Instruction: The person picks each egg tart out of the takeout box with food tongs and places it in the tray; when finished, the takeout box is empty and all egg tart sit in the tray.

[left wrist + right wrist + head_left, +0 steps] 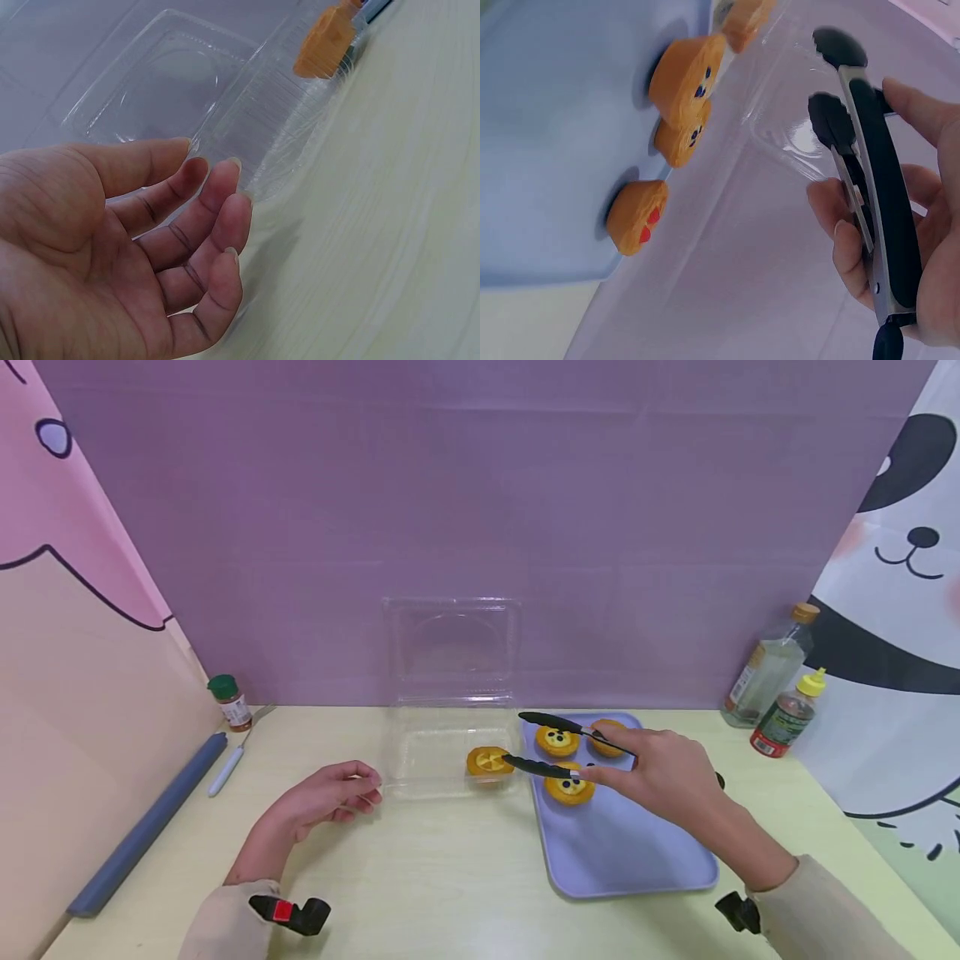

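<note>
My right hand grips a pair of black-tipped tongs, their arms spread with nothing between the tips. The tongs reach over the edge of a lilac tray toward a clear plastic clamshell box, whose lid stands up at the back. One egg tart sits in the right side of the box. On the tray are two blueberry-topped tarts and one with red pieces. My left hand hovers by the box's left edge, fingers loosely bent and holding nothing; whether it touches the box, I cannot tell.
At the left lie a dark blue roll and a fork with a light handle, near a green-capped jar. A glass bottle and a yellow-capped bottle stand at the back right. A purple backdrop rises behind the table.
</note>
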The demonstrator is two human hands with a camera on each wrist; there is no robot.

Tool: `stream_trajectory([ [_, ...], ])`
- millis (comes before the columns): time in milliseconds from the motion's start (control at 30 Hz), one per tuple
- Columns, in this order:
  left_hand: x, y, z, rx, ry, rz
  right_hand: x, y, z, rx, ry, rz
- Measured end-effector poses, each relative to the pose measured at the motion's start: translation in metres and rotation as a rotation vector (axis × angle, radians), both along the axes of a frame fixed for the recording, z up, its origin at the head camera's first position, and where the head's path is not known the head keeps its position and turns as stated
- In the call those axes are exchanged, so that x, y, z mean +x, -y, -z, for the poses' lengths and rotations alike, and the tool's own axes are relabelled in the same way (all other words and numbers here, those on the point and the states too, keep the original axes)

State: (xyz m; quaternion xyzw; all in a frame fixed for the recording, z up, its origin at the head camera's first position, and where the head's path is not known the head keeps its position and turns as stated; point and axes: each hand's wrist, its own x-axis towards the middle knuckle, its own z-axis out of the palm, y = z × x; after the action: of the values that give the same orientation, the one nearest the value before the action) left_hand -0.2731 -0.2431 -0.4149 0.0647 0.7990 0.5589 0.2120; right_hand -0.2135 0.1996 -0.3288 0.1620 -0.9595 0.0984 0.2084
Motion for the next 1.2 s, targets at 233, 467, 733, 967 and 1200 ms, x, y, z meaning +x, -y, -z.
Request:
stream_trajectory([
  [233, 0.001, 0.0, 0.002, 0.0, 0.006, -0.004, -0.024, 0.014, -0.013, 0.138, 0.129, -0.038],
  [467, 0.003, 0.0, 0.002, -0.004, 0.005, -0.018, -0.043, 0.031, -0.03, 0.256, 0.239, -0.07],
  [733, 0.001, -0.001, 0.002, -0.002, 0.012, -0.028, -0.058, 0.051, -0.039, 0.29, 0.403, -0.047],
  [967, 0.0, 0.0, 0.003, 0.0, 0.014, -0.035, -0.066, 0.062, -0.031, 0.274, 0.433, -0.033],
  [1200, 0.0, 0.0, 0.002, -0.004, 0.015, -0.034, -0.069, 0.069, -0.021, 0.289, 0.436, -0.034],
])
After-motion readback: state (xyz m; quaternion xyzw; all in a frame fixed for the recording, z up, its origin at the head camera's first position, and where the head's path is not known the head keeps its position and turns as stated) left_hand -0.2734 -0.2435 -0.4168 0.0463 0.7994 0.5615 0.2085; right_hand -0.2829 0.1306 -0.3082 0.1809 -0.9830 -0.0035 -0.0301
